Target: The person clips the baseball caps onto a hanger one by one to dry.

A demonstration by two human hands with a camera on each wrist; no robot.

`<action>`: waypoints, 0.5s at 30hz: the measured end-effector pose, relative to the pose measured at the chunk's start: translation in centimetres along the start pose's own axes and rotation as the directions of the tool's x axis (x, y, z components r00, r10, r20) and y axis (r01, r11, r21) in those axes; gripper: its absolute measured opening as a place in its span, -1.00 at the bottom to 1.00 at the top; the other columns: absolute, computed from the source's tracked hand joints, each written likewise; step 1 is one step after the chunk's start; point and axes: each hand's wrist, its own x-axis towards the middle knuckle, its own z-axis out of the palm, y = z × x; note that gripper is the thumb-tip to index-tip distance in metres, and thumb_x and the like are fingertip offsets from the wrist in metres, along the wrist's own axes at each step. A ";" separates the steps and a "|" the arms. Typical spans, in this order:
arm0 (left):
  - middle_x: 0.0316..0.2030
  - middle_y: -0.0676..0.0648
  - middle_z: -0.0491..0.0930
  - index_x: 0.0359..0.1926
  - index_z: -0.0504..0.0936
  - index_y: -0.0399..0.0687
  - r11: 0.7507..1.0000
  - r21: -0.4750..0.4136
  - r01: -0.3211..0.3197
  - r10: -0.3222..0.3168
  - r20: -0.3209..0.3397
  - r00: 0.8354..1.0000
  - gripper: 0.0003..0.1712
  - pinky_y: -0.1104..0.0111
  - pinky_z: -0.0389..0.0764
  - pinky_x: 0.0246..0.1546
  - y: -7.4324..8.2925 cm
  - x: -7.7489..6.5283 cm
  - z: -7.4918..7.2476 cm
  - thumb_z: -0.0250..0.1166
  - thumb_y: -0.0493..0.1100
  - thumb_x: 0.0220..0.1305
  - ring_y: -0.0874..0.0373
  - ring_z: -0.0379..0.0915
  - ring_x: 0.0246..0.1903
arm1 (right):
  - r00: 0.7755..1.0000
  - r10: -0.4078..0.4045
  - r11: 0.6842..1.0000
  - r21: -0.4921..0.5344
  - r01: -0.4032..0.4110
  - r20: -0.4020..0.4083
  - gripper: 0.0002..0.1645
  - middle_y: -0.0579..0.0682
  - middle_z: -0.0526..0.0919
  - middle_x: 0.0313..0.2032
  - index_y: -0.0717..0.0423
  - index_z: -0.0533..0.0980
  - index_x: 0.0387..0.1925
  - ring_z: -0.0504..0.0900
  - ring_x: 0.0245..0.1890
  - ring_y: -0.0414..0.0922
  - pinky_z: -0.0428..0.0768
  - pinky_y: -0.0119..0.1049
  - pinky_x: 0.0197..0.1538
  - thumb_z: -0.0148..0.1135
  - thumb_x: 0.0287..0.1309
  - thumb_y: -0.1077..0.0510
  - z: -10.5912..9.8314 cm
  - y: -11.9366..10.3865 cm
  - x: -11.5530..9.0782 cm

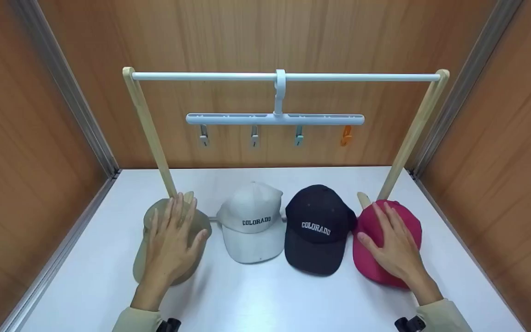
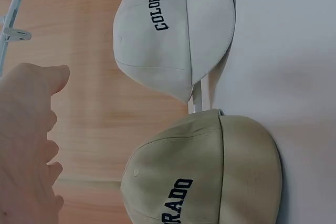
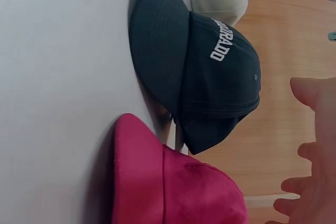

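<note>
Four baseball caps stand in a row on a white tabletop. My left hand [image 1: 168,249] hovers over the khaki cap [image 1: 201,219] at the left end, fingers straight and spread. In the left wrist view this hand shows apart from the cap, holding nothing. Beside that cap sits the white cap [image 1: 249,203], then the navy cap [image 1: 318,207], both lettered COLORADO. My right hand [image 1: 397,251] is held over the red cap [image 1: 412,220] at the right end, fingers extended. A gap separates it from the red cap in the right wrist view.
Behind the caps rises a rack with wooden side posts [image 1: 152,133] and a white rod [image 1: 201,76]. From the rod hangs a white hanger [image 1: 233,120] with several clips, one an orange clip [image 1: 346,136]. Wooden panels [image 1: 39,152] enclose the tabletop [image 1: 265,309].
</note>
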 end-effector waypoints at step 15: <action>0.66 -0.22 0.06 0.66 0.21 0.01 0.999 -0.015 -0.031 0.031 0.029 0.999 -0.11 -0.22 -0.13 0.60 1.4 1.3 0.0 0.25 0.21 0.48 -0.22 -0.07 0.64 | 0.999 -0.001 0.991 0.131 -0.005 0.046 -0.01 0.31 0.18 0.57 -0.02 0.08 0.69 0.15 0.56 0.37 0.33 0.56 0.33 0.23 0.46 -0.26 -0.5 0.0 2.1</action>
